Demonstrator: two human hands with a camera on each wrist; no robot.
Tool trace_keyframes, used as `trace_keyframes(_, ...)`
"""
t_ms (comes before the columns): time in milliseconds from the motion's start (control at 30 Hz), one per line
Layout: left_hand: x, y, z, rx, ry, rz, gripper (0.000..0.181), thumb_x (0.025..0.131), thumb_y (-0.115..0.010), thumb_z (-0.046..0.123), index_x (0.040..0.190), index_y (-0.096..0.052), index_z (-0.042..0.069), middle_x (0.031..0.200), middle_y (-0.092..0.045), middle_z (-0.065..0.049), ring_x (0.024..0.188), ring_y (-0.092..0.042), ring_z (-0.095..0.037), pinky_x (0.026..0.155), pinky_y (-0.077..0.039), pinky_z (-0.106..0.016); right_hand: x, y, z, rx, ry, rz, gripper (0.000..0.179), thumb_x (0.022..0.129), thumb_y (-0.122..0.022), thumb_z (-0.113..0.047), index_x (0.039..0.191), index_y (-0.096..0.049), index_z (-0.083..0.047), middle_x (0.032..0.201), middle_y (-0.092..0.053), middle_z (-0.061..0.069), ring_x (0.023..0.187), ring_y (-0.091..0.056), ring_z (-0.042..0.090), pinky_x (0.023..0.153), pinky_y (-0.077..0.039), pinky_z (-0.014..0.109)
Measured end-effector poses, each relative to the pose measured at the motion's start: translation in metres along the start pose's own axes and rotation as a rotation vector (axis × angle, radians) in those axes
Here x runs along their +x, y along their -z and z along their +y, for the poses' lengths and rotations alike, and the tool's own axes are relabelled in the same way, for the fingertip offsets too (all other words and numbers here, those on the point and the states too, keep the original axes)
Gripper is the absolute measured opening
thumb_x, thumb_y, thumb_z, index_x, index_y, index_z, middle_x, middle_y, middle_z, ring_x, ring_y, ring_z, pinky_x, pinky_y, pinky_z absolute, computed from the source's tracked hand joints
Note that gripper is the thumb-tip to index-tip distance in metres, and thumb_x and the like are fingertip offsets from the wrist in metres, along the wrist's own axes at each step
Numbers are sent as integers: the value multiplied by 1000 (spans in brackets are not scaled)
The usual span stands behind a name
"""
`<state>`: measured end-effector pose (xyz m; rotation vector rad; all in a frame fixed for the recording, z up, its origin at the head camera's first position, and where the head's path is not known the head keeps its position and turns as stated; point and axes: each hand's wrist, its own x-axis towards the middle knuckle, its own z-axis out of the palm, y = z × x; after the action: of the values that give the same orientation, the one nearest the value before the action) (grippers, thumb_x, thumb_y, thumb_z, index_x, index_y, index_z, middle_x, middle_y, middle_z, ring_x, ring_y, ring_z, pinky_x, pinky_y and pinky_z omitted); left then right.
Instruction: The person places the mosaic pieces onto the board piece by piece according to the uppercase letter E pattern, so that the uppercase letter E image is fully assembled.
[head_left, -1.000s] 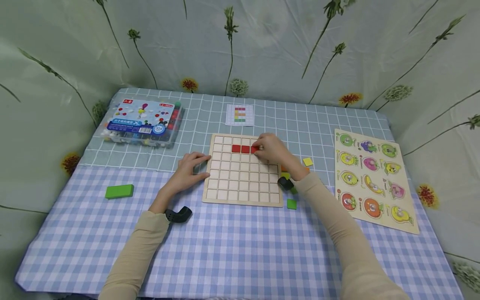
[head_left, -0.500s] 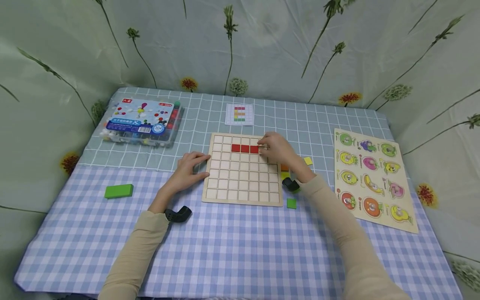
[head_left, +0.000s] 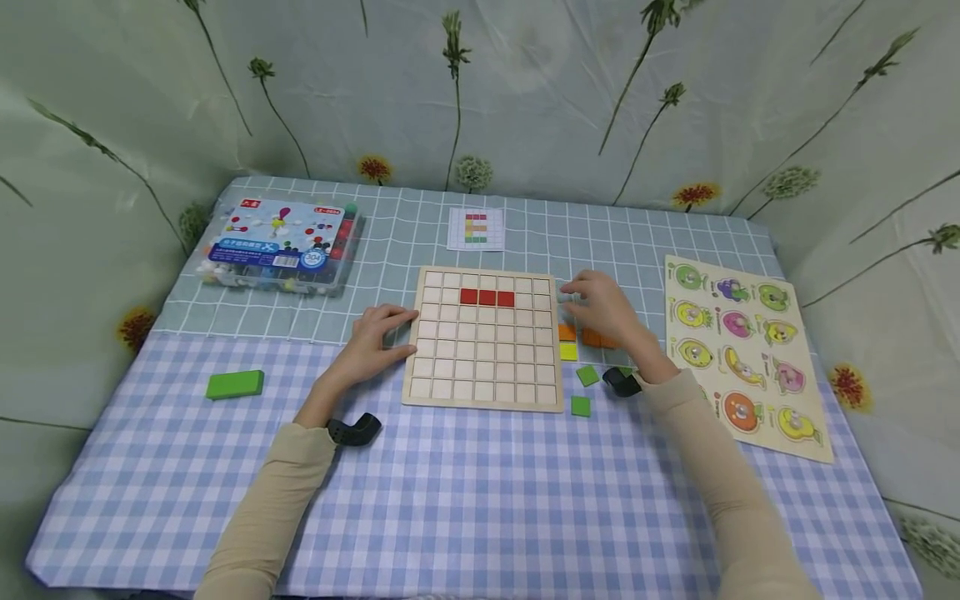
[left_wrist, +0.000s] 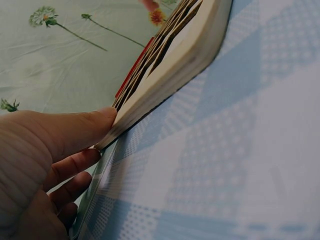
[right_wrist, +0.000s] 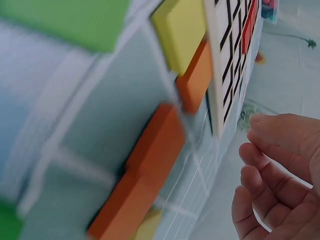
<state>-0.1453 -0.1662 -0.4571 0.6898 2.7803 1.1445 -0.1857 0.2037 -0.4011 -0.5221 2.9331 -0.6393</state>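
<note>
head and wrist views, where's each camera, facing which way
Head: head-worn, facing forward and down at the board; left hand, right hand, sleeves show.
Left wrist: wrist-worn, facing the board's edge; left hand shows.
Right wrist: wrist-worn, facing orange tiles and the board; right hand shows.
Head and right wrist share red tiles.

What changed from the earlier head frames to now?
The right hand let go of the rightmost red tile and moved right, off the wooden grid board. Unchanged: the row of red tiles, and the left hand touching the board's left edge.
</note>
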Motion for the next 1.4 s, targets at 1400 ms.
trace_keyframes(1400,0,1,2,-26,14,-12,54,85,-69,17,133,-52,3,129,-49,-19,110,-39,-33,91,-22,-51,-38,13,48,-54,-103,26,28,86,-60,-4,112,-66,5,110,-64,25,90,-58,34,79,-46,46)
